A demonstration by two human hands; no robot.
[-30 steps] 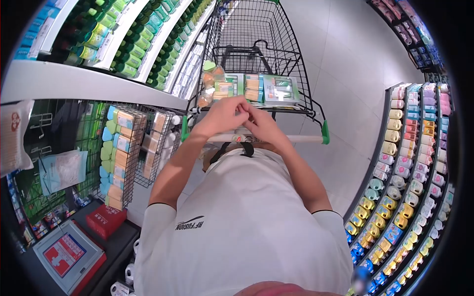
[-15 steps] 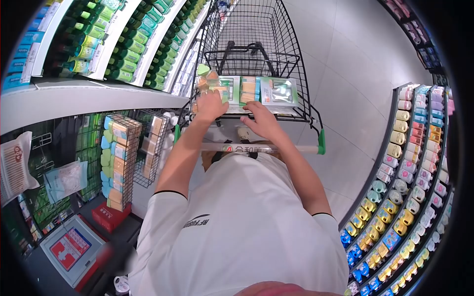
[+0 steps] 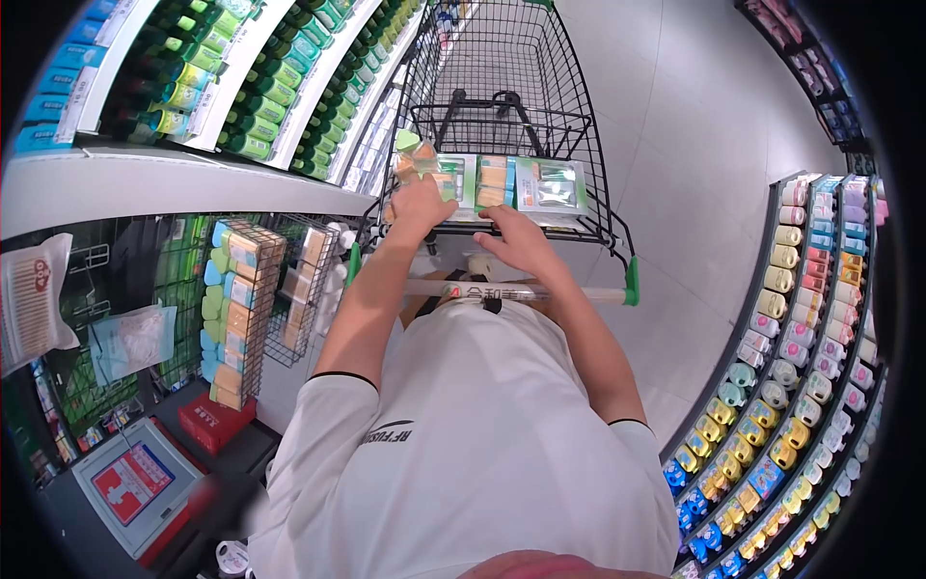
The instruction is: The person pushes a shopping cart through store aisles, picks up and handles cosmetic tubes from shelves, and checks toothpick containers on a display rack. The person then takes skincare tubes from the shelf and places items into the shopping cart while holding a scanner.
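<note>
Head view: one clear pack (image 3: 417, 157) in the cart (image 3: 506, 43) is partly covered by the left hand (image 3: 421, 203), whose grip cannot be told; the right hand (image 3: 519, 237) is held unclenched near a tan pack (image 3: 495, 177). Neighbours could be dislodged by a hasty pull. Counted: one clear pack, one tan pack, apparently two green-edged packs (image 3: 559, 181)

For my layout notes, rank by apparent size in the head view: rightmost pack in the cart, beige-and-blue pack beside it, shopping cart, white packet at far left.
1. Shopping cart
2. White packet
3. Rightmost pack
4. Beige-and-blue pack
</note>
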